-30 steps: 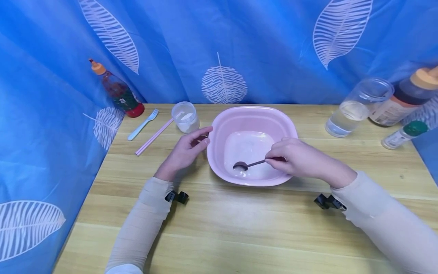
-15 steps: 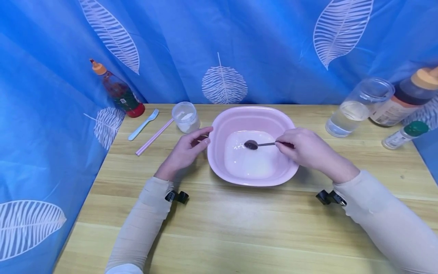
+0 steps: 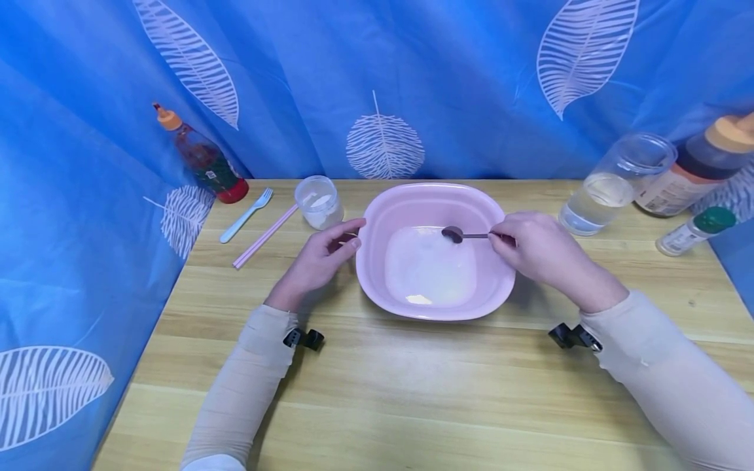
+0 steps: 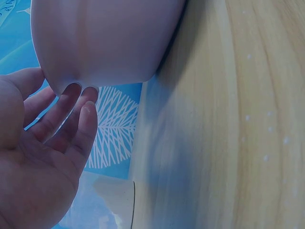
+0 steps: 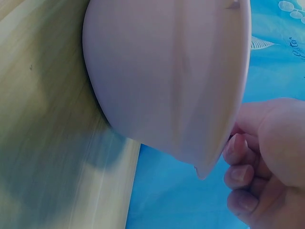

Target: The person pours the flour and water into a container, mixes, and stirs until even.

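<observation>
My right hand (image 3: 533,248) pinches the handle of a dark spoon (image 3: 452,234), whose bowl hangs over the inside of a pink basin (image 3: 368,281). White, milky contents cover the basin's bottom. At the basin's left rim is my left hand (image 3: 321,255), its thumb and curved fingertips holding the edge. The left wrist view shows these fingers (image 4: 86,125) hooked at the rim. In the right wrist view the other fingers (image 5: 240,175) are curled beside the basin's outer wall (image 5: 157,71); the spoon is hidden there.
Behind my left hand stand a clear cup (image 3: 319,203) with white contents, pink chopsticks (image 3: 265,237), a blue fork (image 3: 246,216) and a red sauce bottle (image 3: 203,154). To the right are a glass of water (image 3: 603,196), a dark sauce bottle (image 3: 686,170) and a green-capped shaker (image 3: 695,231).
The spoon and my right hand have moved right and toward the far side of the basin. My left hand has stayed at the rim.
</observation>
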Demonstrator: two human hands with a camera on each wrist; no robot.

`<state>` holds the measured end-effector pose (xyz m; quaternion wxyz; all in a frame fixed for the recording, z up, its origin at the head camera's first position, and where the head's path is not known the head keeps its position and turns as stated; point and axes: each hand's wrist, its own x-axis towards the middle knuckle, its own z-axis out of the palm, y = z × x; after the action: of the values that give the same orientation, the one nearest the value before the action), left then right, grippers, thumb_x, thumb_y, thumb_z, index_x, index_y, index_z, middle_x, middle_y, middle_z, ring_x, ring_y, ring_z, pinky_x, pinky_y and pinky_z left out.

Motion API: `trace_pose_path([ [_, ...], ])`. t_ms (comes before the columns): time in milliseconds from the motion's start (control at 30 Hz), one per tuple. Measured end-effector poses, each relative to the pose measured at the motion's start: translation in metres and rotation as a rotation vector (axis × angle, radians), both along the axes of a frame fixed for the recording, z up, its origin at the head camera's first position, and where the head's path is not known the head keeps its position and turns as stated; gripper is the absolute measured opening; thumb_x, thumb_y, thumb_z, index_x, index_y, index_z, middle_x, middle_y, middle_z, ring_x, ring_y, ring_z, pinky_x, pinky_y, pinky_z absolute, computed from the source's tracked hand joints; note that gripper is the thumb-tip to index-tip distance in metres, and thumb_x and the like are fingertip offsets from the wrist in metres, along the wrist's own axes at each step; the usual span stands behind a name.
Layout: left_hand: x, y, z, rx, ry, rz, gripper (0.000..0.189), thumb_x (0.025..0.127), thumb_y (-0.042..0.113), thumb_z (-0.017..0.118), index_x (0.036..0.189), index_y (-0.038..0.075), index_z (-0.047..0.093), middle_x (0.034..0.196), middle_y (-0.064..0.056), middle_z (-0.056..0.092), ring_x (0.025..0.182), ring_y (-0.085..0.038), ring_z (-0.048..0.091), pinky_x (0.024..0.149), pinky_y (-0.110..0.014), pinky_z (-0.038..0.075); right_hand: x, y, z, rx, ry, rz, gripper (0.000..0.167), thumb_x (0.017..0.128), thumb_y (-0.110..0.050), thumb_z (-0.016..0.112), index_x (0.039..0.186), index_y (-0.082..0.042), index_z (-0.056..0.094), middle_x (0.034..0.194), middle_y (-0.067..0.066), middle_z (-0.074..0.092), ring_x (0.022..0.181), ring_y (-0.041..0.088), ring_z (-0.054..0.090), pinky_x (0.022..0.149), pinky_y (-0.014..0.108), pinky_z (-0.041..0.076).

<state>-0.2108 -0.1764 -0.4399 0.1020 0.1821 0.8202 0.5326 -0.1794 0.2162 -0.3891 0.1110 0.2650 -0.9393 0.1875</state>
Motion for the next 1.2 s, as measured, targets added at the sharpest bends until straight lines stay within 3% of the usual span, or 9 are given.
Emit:
trace_pose_path([
  [200,0.001,0.000,0.000,-0.006,0.012,-0.004,0.046,0.112,0.021,0.060,0.157,0.012,0.057,0.153,-0.012,0.063,0.131,-0.031,0.065,0.110,-0.047,0.054,-0.002,-0.003,-0.001,0.008,0.005,-0.016,0.009,0.094,-0.006,0.075,0.097,-0.002,0.083,0.083,0.010,0.077,0.075,0.025,0.065,0.069,0.048,0.056],
  [467,0.000,-0.001,-0.002,-0.010,0.022,-0.010,0.045,0.112,0.020,0.060,0.156,0.011,0.058,0.152,-0.013,0.063,0.131,-0.032,0.065,0.109,-0.049,0.055,-0.004,-0.023,-0.001,0.019,-0.088,0.016,0.014,0.100,-0.008,0.070,0.101,-0.001,0.083,0.094,0.014,0.081,0.087,0.032,0.071,0.089,0.055,0.056],
  [667,-0.001,-0.002,-0.005,-0.006,0.022,-0.013,0.045,0.112,0.021,0.060,0.156,0.012,0.058,0.152,-0.012,0.063,0.130,-0.032,0.065,0.109,-0.050,0.055,-0.008,-0.037,-0.002,0.018,-0.114,0.073,0.013,0.100,-0.007,0.070,0.099,-0.003,0.083,0.090,0.009,0.080,0.080,0.025,0.066,0.084,0.048,0.056],
  [900,0.000,-0.001,-0.004,-0.011,0.018,-0.011,0.045,0.112,0.022,0.060,0.156,0.013,0.058,0.153,-0.011,0.063,0.131,-0.031,0.065,0.110,-0.050,0.054,-0.008,-0.049,-0.002,-0.006,-0.161,0.162,0.011,0.100,-0.005,0.072,0.101,-0.004,0.083,0.091,0.009,0.080,0.081,0.020,0.071,0.082,0.043,0.063],
  [1200,-0.002,-0.002,-0.004,0.006,0.029,-0.009,0.045,0.111,0.020,0.060,0.156,0.011,0.058,0.151,-0.013,0.064,0.126,-0.032,0.067,0.109,-0.050,0.055,0.000,-0.045,0.000,0.000,-0.165,0.258,0.011,0.100,-0.006,0.074,0.095,-0.011,0.082,0.084,-0.001,0.073,0.078,0.012,0.064,0.076,0.037,0.057],
])
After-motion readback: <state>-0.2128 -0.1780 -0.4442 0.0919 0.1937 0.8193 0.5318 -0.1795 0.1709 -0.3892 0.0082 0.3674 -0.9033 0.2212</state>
